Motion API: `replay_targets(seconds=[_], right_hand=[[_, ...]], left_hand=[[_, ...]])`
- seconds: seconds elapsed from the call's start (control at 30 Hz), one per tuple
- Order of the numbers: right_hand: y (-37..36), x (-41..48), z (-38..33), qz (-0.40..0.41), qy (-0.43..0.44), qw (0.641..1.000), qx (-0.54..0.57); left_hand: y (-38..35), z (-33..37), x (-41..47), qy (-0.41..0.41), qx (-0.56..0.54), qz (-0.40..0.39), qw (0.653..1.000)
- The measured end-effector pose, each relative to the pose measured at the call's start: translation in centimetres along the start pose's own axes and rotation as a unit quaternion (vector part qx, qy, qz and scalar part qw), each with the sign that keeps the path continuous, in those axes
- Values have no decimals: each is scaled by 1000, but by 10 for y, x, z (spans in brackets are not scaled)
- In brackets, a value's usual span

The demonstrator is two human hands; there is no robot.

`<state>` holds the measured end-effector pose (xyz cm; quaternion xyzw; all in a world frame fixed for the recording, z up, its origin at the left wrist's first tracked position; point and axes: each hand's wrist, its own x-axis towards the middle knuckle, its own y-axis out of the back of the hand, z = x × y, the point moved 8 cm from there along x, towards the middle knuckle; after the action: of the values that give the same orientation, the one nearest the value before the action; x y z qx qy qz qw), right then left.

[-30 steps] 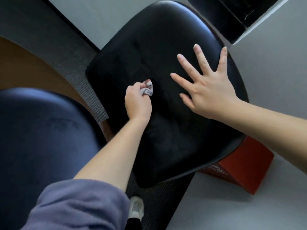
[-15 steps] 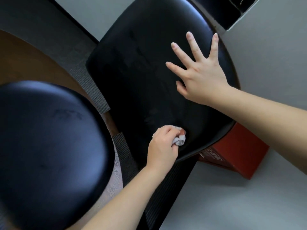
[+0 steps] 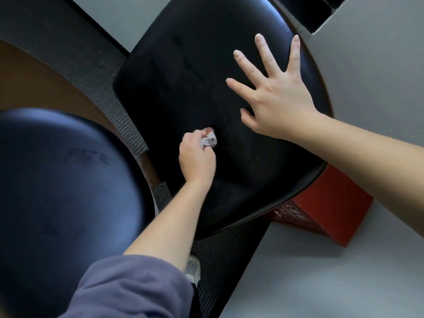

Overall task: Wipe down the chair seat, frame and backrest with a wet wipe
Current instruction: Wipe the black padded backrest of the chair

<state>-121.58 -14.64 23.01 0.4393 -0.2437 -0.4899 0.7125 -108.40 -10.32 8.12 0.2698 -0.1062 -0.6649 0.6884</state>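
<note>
- While wipe [image 3: 209, 141] is pinched in curled left hand [image 3: 197, 157], seat [image 3: 183, 76] is braced by flat, spread right hand [image 3: 275, 99].
- Wipe is judged soft, limp; best held bunched.

Through the head camera I see a pale grey floor [image 3: 321, 271] on the right and at the top. A dark ribbed strip [image 3: 229, 255] runs across it from the upper left down to the lower middle. A brown, wood-coloured patch [image 3: 34, 83] lies beyond the strip on the left. A red box [image 3: 332, 210] with printing on its side sits on the grey floor, one end tucked under the black chair seat [image 3: 183, 76]. I cannot see that chair's legs. A second dark seat [image 3: 57, 203] fills the lower left, over the strip and brown patch. A light shoe [image 3: 192, 267] rests on the ribbed strip.
</note>
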Motion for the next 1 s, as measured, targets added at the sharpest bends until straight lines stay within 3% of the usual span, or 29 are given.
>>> replay_targets(seconds=[0.13,0.3,0.37,0.53,0.63,0.77,0.9,1.0], right_hand=[[1,1,-2,-8,-12,1000,-1],[1,3,-4,-26,-14,1000,0],[2,3,-4,-33,-11,999,0],[2,3,-4,-30,-13,999,-1],[1,2,-2,-25,-13,1000,-6],[-1,2,-3,-33,-13,999,-15],[0,-4,-7,-74,-10,997,-11],[8,-28,-18,-57,2,996,65]], left_hand=[[-10,-6,-73,-71,-6,-75,995],[-10,-22,-118,-92,-3,-172,981],[-4,-26,-111,-62,-39,-204,976],[37,-61,-35,95,-17,10,995],[13,-70,-30,165,30,-25,986],[-8,-54,-69,150,32,-79,985],[-3,-16,-101,169,-39,-107,979],[-9,30,-117,207,-104,-135,963]])
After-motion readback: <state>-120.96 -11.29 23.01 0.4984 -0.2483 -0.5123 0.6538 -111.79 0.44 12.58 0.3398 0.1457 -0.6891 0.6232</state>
